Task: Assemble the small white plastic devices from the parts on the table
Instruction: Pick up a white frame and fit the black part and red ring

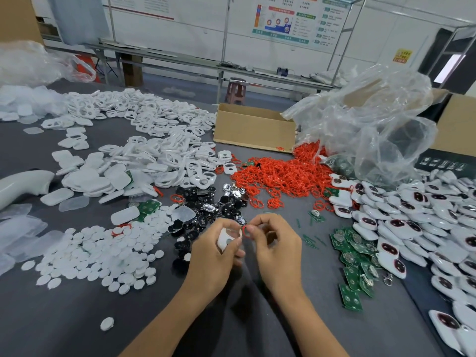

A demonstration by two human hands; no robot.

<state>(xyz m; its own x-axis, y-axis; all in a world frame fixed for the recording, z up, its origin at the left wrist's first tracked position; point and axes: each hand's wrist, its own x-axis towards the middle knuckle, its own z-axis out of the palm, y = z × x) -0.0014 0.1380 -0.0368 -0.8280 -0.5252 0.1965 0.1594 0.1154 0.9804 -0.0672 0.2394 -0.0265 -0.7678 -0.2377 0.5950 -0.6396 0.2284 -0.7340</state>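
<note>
My left hand [219, 253] grips a small white plastic shell [225, 240] above the middle of the dark grey table [64, 318]. My right hand [277, 243] pinches a red rubber ring [246, 231] right beside the shell's top edge. Around the hands lie the parts: white round discs [103, 256], black and silver buttons [206, 204], a heap of red rings [280, 176], green circuit boards [355, 256], and white shell halves [159, 155].
Assembled white devices with dark round windows [422, 222] are piled on the right. An open cardboard box [253, 130] and crumpled clear plastic bags [371, 124] stand behind the red rings. A white handheld tool [20, 184] lies at the left edge.
</note>
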